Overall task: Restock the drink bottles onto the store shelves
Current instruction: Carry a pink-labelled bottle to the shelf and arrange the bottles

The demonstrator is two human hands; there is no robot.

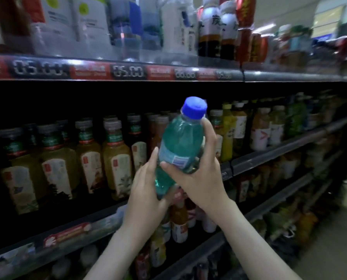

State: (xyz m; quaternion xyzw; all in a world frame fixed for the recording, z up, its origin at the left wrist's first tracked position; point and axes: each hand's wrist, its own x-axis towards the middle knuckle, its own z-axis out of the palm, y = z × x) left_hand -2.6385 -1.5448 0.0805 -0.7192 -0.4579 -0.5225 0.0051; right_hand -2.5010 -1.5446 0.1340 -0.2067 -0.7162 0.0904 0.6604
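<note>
- The blue-capped bottle [178,146], teal and see-through, is held in the air in front of the middle shelf [279,152], tilted with its cap up and to the right.
- The right hand [199,178] has its grip wrapped round the bottle's labelled middle. The left hand [144,190] cups the bottle's lower end, one digit lying straight up its side and the rest hidden behind it.
- To shelve it well, I judge it should be brought upright first. Then lead with the base into a gap and let the lower hand go only once the base rests.
- Behind and left of the bottle stand amber tea bottles [116,158], packed close, with no free slot plain among them.
- Right of the bottle stands a yellow bottle [227,134], with more rows beyond it.
- Above the bottle, the price rail [128,71] of the upper shelf juts forward, so a high lift could knock the cap.
</note>
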